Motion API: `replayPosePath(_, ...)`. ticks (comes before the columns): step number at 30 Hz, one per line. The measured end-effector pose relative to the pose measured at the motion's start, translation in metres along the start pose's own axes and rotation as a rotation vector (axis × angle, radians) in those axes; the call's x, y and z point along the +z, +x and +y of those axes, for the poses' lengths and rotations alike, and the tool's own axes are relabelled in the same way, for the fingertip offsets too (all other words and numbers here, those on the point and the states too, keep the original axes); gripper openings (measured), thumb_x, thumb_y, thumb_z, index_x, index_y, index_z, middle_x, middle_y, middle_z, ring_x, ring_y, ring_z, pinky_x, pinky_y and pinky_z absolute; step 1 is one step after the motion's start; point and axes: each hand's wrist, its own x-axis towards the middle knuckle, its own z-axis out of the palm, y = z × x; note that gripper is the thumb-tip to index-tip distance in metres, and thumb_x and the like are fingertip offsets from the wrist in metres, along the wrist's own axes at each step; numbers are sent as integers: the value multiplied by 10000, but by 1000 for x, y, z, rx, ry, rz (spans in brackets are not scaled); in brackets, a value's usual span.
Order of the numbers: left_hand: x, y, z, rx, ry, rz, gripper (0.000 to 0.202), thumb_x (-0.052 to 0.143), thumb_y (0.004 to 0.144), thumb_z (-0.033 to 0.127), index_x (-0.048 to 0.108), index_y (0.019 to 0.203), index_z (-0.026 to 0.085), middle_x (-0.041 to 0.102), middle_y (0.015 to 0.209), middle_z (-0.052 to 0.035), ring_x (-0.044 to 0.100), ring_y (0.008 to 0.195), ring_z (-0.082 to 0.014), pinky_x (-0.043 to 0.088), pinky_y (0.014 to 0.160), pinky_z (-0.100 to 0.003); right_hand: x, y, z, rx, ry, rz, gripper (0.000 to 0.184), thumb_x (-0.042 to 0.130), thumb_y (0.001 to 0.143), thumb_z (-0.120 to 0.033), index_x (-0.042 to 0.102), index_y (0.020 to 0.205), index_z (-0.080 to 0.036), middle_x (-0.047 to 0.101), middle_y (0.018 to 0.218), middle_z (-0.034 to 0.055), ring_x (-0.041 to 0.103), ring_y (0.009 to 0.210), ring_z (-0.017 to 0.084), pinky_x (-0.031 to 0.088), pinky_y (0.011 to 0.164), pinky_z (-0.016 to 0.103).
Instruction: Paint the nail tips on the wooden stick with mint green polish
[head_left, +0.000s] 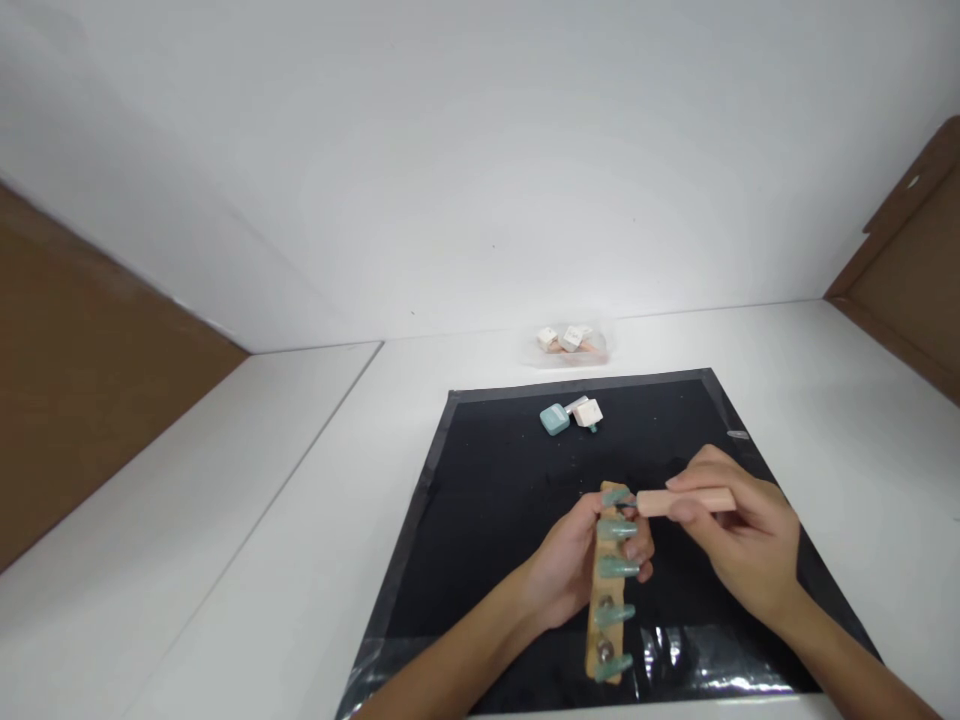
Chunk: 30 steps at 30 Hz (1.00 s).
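Both hands show in the head view, over the near part of a black mat [487, 480] on the white desk [300, 560]. From where I sit, the left hand [570, 568] grasps a wooden strip [610, 591], thumb at its left side, fingers coming round to the right; I judge this grip steadies the strip while leaving its upper face uncovered. Five pale green nail tips [618, 567] sit along it in a spaced row, ends jutting past its right edge, probably so each can be reached apart from its neighbours. The right hand [754, 540] pinches a pink-handled brush [709, 500] nearly level, which I take to be for fine control. Its dark end meets or nearly meets the farthest tip; I can't tell which. So the strip lies in the left hand, left of the right one, its near end toward the desk's near edge. Toward the mat's far edge I see a green block [555, 419] beside a white block [589, 413]; beyond sits a clear tray [566, 359].
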Motion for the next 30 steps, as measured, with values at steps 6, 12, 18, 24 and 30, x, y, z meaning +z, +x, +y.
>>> replayPosePath(6,2,-1,-1,-8,-27,-11,211,547,717,378,487,671,182,432,511,33,388,517,-106,350,571,-267,-1,0,1,-28,-85,3,116,652,752,-135,667,670,-215,637,540,-3,532,470,133,400,401,246)
replayPosePath(12,1,1,-2,-47,-28,-34,277,549,712,423,512,628,161,419,514,25,391,538,-108,346,580,-272,-1,2,0,-72,16,-70,87,658,763,-151,689,727,-224,683,582,8,548,476,140,426,384,248)
replayPosePath(18,-1,1,-3,-54,-83,-55,190,550,714,366,505,680,185,448,516,35,397,535,-117,339,576,-267,-1,3,-2,-68,-94,9,153,633,748,-98,655,649,-213,624,523,-9,516,454,124,387,380,234)
replayPosePath(24,0,2,-1,-72,-57,-44,293,571,699,438,515,611,165,422,516,34,381,539,-106,338,580,-265,-1,5,-1,-135,7,-116,101,646,765,-114,660,746,-213,674,586,0,536,486,128,439,416,237)
replayPosePath(30,-1,1,-1,-62,-91,-50,208,571,702,379,503,681,184,437,514,42,393,525,-110,334,566,-261,-2,3,2,-86,-132,18,170,617,763,-71,618,658,-205,602,524,-20,490,469,114,393,425,238)
